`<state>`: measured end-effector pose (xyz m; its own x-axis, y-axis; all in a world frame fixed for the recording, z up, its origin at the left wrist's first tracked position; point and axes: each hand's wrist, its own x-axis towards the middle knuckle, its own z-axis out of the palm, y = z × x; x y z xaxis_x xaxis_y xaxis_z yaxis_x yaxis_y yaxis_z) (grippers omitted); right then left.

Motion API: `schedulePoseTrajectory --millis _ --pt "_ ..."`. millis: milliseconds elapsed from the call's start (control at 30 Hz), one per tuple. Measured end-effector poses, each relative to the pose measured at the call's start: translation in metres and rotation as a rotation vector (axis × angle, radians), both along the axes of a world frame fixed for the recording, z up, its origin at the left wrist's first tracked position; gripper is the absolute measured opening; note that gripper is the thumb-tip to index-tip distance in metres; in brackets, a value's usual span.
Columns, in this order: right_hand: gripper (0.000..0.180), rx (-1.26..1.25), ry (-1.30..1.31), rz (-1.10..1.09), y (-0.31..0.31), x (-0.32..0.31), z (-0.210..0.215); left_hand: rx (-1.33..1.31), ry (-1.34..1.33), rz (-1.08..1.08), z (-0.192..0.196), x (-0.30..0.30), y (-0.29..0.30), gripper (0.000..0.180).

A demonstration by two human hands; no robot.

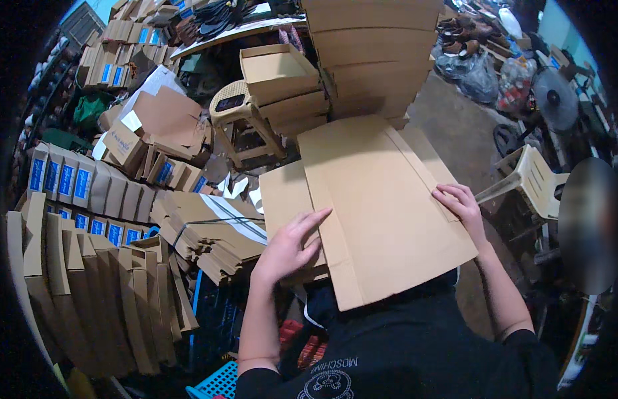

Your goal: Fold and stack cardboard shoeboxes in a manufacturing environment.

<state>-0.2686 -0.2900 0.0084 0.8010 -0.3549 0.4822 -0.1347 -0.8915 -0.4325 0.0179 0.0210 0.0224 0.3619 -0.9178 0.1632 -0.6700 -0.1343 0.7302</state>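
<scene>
A flat brown cardboard sheet (395, 219) lies tilted across my lap, with creased strips along its left and right sides. Under it, more flat cardboard (281, 189) sticks out at the left and the upper right. My left hand (292, 246) rests on the left strip, its fingers stretched out and the thumb apart. On the right edge lies my right hand (461, 205), its fingers reaching over the side strip and its thumb mostly hidden. Neither hand is wrapped around anything that I can see.
A tall cardboard stack (382, 53) rises straight ahead, beside an open box (276, 70) and a plastic stool (232, 106). Left are a strapped cardboard bundle (216, 223) and rows of boxes (83, 179). A cream chair (532, 183) and fan (555, 96) stand right.
</scene>
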Motion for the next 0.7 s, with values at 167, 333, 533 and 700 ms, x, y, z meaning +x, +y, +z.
schedulePoseTrajectory --millis 167,333,533,700 --pt "0.048 0.170 0.041 -0.074 0.006 0.016 -0.005 0.049 -0.172 0.024 -0.009 0.010 0.001 0.059" --pt "0.049 0.203 0.012 0.207 -0.001 0.016 0.004 -0.149 -0.392 0.027 -0.021 0.022 0.005 0.056" --pt "0.046 -0.016 0.121 0.351 -0.022 -0.011 -0.011 -0.025 -0.225 -0.050 -0.016 0.021 0.002 0.051" --pt "0.041 0.127 0.160 0.295 -0.022 -0.020 -0.009 -0.234 0.170 -0.089 -0.021 0.019 0.002 0.042"
